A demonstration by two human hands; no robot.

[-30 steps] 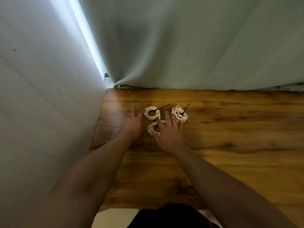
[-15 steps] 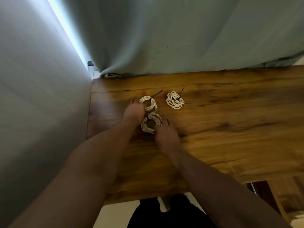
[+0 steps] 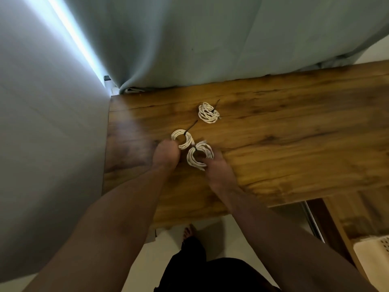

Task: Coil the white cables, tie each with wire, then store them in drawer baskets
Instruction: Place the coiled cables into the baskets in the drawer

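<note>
Three white cable coils, each tied with a dark wire, sit on the wooden table (image 3: pixel 273 148). My left hand (image 3: pixel 166 154) is closed on the left coil (image 3: pixel 182 139) at its near edge. My right hand (image 3: pixel 217 167) grips the near coil (image 3: pixel 199 157), with fingers through and around its right side. The third coil (image 3: pixel 208 112) lies alone farther back, untouched, its wire tail sticking up to the right.
A grey wall (image 3: pixel 52 123) runs along the table's left edge and a pale green curtain (image 3: pixel 189 39) hangs behind it. A white perforated basket (image 3: pixel 374 256) shows at lower right, inside an open wooden drawer (image 3: pixel 357 218). My foot (image 3: pixel 188 232) is on the floor below.
Both hands went from lying flat and open near the coils to closing on one coil each. The view shifted, bringing the drawer and basket into sight at lower right.
</note>
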